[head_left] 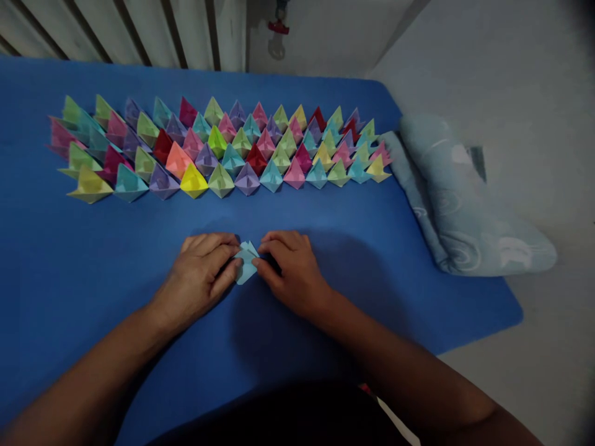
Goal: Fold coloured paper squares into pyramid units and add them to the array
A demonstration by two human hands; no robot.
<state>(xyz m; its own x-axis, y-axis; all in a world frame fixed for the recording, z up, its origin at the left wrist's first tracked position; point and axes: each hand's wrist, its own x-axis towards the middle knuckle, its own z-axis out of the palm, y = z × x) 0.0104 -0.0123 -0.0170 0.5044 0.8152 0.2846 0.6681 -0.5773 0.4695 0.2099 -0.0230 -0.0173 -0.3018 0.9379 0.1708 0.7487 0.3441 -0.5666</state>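
Note:
A small piece of light blue folded paper lies between my hands, low over the blue mat. My left hand pinches its left edge between thumb and fingers. On the opposite side, my right hand grips the right edge with thumb and fingertips. Several folded layers show at the paper's upper end; the fingertips hide its side edges. Beyond my hands stand rows of folded paper boats in green, blue, purple, pink, red and yellow, apart from my fingers.
The blue mat spreads under everything. At the right edge lies a rolled light blue patterned blanket, touching the boats' right end or close to it. A white radiator and a red valve handle are behind the mat.

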